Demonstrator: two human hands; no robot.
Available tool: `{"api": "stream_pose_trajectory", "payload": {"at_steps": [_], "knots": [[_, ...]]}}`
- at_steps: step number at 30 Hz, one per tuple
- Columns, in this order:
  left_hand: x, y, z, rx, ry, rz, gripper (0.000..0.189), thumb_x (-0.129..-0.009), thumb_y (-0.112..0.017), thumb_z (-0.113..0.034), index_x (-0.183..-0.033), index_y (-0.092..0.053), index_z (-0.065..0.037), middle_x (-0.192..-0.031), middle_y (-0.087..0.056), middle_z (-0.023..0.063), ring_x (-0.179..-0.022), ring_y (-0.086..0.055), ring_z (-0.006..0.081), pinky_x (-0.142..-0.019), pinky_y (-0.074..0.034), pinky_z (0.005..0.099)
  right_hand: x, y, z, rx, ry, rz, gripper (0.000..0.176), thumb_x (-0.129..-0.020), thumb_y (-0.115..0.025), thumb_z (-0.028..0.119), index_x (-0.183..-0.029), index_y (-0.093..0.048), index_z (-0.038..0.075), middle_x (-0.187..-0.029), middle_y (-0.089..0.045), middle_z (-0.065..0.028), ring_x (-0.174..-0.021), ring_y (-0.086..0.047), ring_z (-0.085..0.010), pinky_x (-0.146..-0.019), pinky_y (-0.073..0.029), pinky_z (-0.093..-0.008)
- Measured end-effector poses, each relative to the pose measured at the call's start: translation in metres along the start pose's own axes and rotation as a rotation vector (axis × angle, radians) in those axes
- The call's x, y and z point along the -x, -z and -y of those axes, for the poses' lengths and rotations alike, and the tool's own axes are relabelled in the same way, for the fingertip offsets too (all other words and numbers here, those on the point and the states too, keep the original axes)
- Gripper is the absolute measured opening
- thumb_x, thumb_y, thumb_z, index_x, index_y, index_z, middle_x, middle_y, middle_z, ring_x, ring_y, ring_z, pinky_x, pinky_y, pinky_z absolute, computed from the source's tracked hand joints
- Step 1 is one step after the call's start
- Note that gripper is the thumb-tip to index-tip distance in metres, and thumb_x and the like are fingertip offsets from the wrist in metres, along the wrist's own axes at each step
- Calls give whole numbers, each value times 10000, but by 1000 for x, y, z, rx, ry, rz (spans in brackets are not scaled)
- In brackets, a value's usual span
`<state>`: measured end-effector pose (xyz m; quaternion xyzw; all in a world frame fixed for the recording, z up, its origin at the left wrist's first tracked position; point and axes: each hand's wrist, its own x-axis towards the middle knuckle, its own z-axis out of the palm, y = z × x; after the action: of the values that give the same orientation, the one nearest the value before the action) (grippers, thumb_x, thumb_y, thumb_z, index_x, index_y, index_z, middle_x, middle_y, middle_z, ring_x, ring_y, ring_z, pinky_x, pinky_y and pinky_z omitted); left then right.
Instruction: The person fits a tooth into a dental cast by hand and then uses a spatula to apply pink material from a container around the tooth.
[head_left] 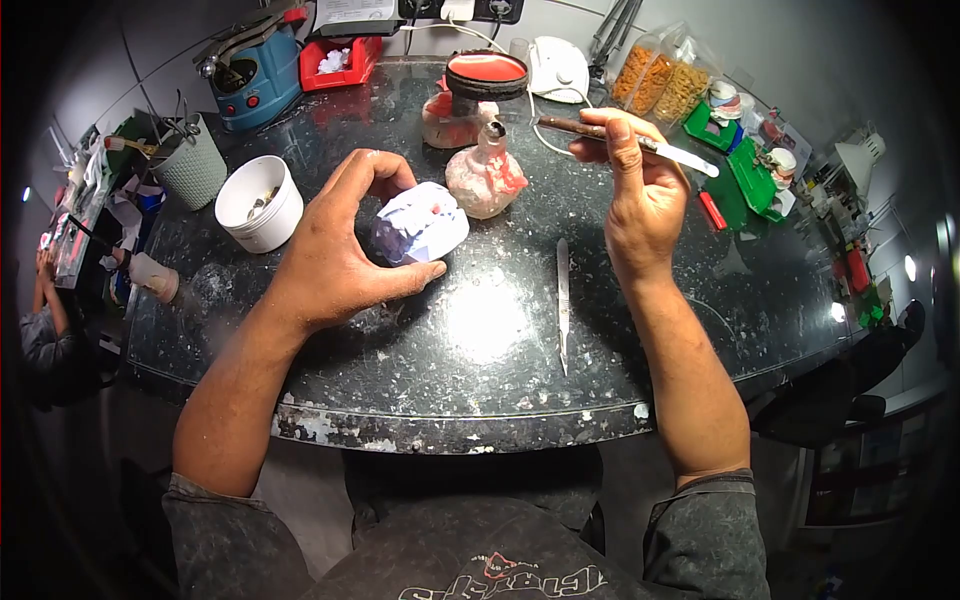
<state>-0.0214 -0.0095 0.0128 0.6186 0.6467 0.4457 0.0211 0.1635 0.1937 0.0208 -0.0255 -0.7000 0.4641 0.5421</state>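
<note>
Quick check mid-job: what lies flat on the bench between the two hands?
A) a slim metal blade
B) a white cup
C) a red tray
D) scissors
A: a slim metal blade lies on the bench between the left hand, gripping a white cast, and the right hand, holding a brown-handled spatula.

— The black speckled stone worktop (480, 340) is gleaming glossy, though white dust is dulling it in patches, and its front edge is showing rough, flaking spots.
— The white plaster cast (425, 222) is looking matt and chalky, with a purplish, smoother patch on one side.
— The brown wooden-handled spatula (620, 138) is showing a smooth, pale blade.
— The slim metal blade (562, 300) is shining dully. The round white plastic tub (258, 205) is looking smooth, and the pink-smeared lumpy flask (485, 178) is wearing a rough crust.
</note>
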Motion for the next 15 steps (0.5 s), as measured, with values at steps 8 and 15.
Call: {"api": "stream_pose_trajectory", "payload": {"at_steps": [8,15], "knots": [[0,-1,0,-7,15,-6,705,-597,-918,-206,-1168,-536,-50,-1100,-550,54,-1054,-568,165,-977,-458,315,0,0,2,24,-1,7,249,-1038,-600,238,-1103,-714,27,-987,-723,-52,-872,-684,-130,-810,-541,-261],[0,0,0,9,20,-2,700,-597,-913,-219,-1159,-531,-51,-1091,-540,52,-1042,-557,164,-970,-455,313,1,-2,3,28,15,0,243,-1037,-603,228,-1095,-709,17,-974,-728,-56,-848,-688,-131,-795,-545,-261]]}}
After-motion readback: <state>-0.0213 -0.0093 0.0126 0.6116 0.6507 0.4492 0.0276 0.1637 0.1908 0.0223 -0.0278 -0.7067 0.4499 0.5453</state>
